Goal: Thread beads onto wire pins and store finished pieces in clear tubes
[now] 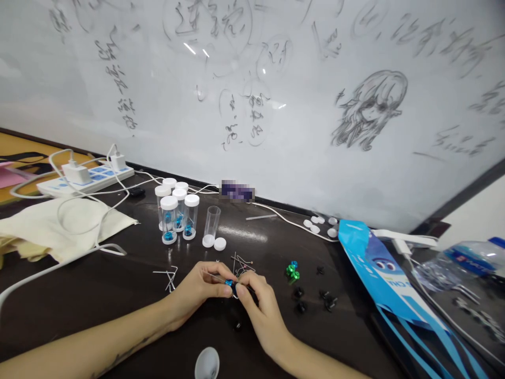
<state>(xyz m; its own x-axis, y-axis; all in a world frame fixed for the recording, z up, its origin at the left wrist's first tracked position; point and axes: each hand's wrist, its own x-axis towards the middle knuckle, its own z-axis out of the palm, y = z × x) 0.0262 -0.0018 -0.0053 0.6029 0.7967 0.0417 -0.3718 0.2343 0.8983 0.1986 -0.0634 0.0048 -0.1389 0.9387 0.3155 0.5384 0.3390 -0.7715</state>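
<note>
My left hand point(199, 287) pinches a small shiny blue part point(229, 282), and a thin rod runs back from it along the fingers. My right hand point(262, 305) closes on the dark side of that same piece, so the fingertips of both hands meet over the table; what exactly the right fingers cover is hidden. Just behind the hands lies a loose pile of thin bent metal wires point(241, 263). A few bent metal keys point(170, 276) rest left of my left hand. One small black part point(237, 326) sits below the fingers.
Several white-capped clear tubes point(191, 218) with blue parts stand back left, beside an uncapped tube point(212, 223) and a white cap point(220, 243). Green parts point(292, 272) and black parts point(325, 299) lie right. A blue bag point(374, 268), power strip point(94, 179) and white bowl-like object point(207, 363) surround them.
</note>
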